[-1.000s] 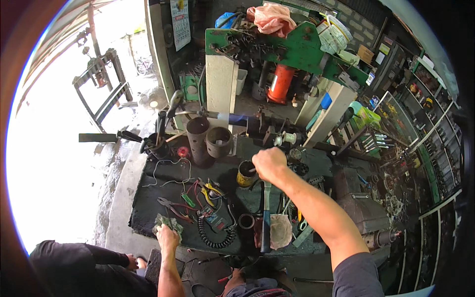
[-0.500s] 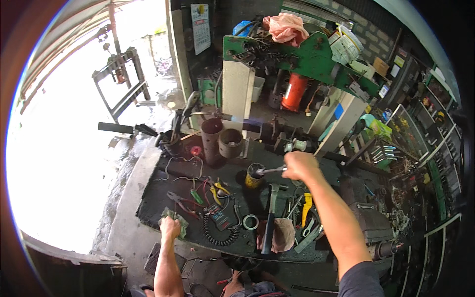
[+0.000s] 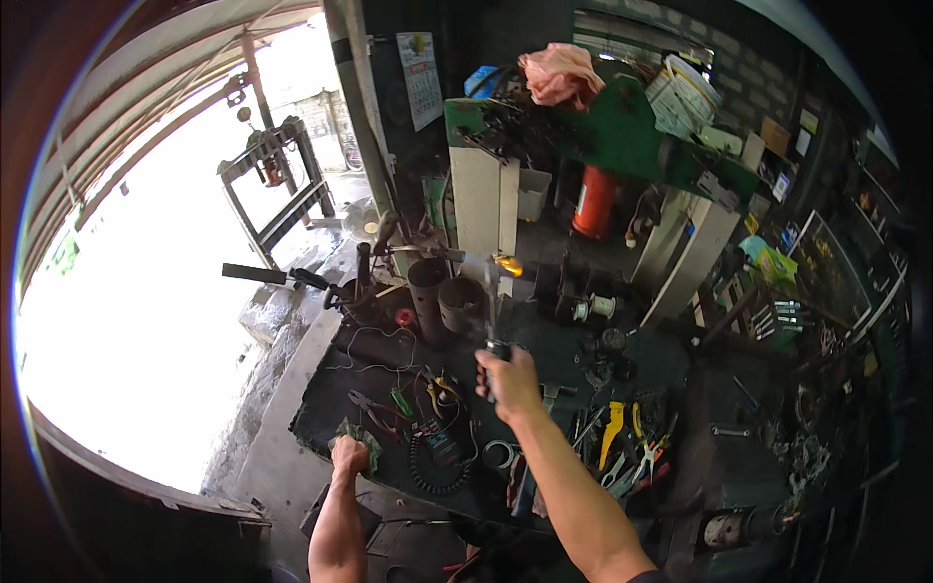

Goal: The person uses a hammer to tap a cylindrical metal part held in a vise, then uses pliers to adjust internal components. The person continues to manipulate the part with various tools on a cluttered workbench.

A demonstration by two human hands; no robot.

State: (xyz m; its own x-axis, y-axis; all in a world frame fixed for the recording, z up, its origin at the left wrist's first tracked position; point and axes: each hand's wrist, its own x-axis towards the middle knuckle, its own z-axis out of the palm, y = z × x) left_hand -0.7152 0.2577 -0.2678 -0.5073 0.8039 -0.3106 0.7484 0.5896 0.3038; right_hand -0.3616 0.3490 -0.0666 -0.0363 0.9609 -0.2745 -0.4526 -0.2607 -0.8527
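The right hand (image 3: 507, 377) grips a dark-handled tool (image 3: 493, 316), its narrow metal shaft pointing away, with an orange flame (image 3: 508, 264) at the far end. The left hand (image 3: 352, 454) clutches a greenish cloth (image 3: 371, 447) at the edge of the counter (image 3: 326, 418), near red-handled pliers (image 3: 377, 412) and a coiled black cable (image 3: 420, 476). Beyond stand two metal cylinders (image 3: 428, 296), side by side.

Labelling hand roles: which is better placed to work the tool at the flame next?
Probably the right hand: it holds the tool, tip near the flame. The left hand is on a crumpled cloth at the near edge of the bench.
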